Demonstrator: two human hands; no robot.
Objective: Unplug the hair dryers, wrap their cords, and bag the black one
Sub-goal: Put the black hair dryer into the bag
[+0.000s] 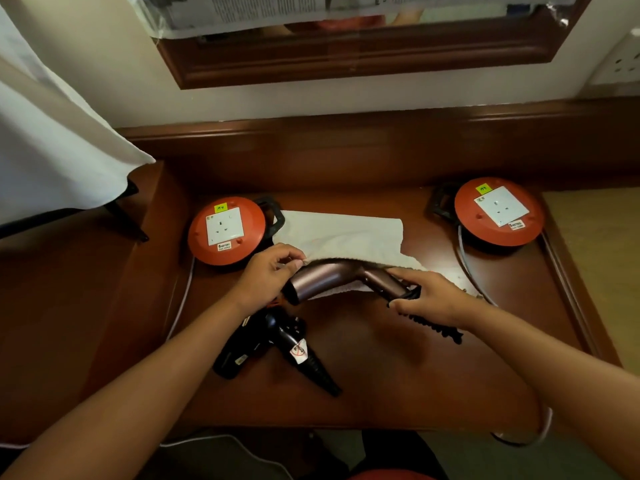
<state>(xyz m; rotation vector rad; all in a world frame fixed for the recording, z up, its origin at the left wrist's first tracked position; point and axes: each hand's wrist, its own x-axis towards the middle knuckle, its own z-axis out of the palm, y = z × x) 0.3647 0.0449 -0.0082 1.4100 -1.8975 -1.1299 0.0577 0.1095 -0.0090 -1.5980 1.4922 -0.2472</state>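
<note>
- The wooden desk (pixel 381 375) sits under a framed mirror (pixel 346 60), with two orange socket reels (pixel 227 230) at the back, both sockets bare, so unplugging looks done.
- Your left hand (pixel 266 271) pinches the edge of the white bag (pixel 339 233), perhaps to hold it out of the way.
- Your right hand (pixel 429 299) curls round the bronze dryer (pixel 343 277) by its handle, near the coiled cord (pixel 433 325).
- The black dryer (pixel 273 344) lies unbagged just in front.
</note>
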